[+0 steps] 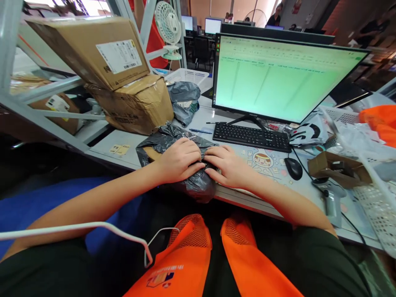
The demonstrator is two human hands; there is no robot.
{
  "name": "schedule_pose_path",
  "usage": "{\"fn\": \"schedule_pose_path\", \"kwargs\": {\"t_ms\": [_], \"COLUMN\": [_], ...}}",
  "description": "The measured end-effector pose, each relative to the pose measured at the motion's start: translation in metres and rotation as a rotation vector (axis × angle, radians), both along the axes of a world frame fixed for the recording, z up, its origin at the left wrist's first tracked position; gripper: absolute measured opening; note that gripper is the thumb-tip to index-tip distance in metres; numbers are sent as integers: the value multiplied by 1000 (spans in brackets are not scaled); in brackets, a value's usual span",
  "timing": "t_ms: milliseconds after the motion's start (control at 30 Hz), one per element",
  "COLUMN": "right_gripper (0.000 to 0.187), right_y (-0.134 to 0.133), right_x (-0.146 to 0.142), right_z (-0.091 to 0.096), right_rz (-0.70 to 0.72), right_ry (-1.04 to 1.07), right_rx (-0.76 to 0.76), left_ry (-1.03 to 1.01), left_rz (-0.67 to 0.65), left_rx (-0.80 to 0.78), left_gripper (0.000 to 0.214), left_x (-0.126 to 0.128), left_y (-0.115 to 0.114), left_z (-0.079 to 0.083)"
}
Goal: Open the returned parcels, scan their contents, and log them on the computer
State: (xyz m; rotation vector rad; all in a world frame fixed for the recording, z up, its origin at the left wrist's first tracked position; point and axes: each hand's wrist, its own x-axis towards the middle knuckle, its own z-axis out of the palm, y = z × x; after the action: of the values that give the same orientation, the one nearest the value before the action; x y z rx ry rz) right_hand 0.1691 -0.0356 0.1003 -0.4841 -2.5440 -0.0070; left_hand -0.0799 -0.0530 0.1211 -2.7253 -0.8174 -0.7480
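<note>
A grey plastic mailer bag (173, 140) lies at the desk's front edge, with something brown showing at its left end. Both my hands rest on top of it, side by side. My left hand (179, 161) has its fingers curled down onto the plastic. My right hand (227, 165) does the same, its fingertips meeting the left hand's and pinching the bag's folds between them.
A black keyboard (252, 136), a lit monitor (284, 78) and a black mouse (293, 168) sit behind and right. Stacked cardboard boxes (123, 82) and another grey bag (183, 99) stand at left. A barcode scanner (332, 198), small box (337, 169) and white baskets (374, 206) crowd the right.
</note>
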Motion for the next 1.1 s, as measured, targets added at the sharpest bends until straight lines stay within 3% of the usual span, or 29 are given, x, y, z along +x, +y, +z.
{"fn": "schedule_pose_path", "kwargs": {"t_ms": [100, 267, 367, 467, 600, 700, 767, 967, 1100], "right_gripper": [34, 36, 37, 37, 45, 60, 58, 50, 46], "right_y": [-1, -18, -23, -24, -33, -46, -54, -56, -53], "right_x": [-6, 12, 25, 31, 16, -7, -20, -14, 17], "right_z": [-4, -17, -21, -21, -19, -19, -21, -29, -38], "right_rz": [-26, -87, -97, -72, -144, -303, -342, -153, -106], "right_ry": [-39, -4, -6, -36, -31, 14, 28, 53, 18], "right_rx": [75, 198, 198, 195, 161, 85, 48, 68, 130], "left_ry": [61, 131, 201, 218, 184, 93, 68, 314, 261], "left_rz": [-23, -13, -19, -119, -155, -136, -133, -131, -38], "left_rx": [74, 53, 7, -93, -180, -146, -100, -11, -45], "left_gripper": [32, 34, 43, 49, 50, 48, 48, 53, 52], "left_x": [-3, -1, -1, -2, 11, 26, 32, 17, 2], "left_y": [0, 7, 13, 21, 33, 38, 39, 50, 72], "left_z": [5, 12, 17, 24, 29, 29, 29, 40, 46]}}
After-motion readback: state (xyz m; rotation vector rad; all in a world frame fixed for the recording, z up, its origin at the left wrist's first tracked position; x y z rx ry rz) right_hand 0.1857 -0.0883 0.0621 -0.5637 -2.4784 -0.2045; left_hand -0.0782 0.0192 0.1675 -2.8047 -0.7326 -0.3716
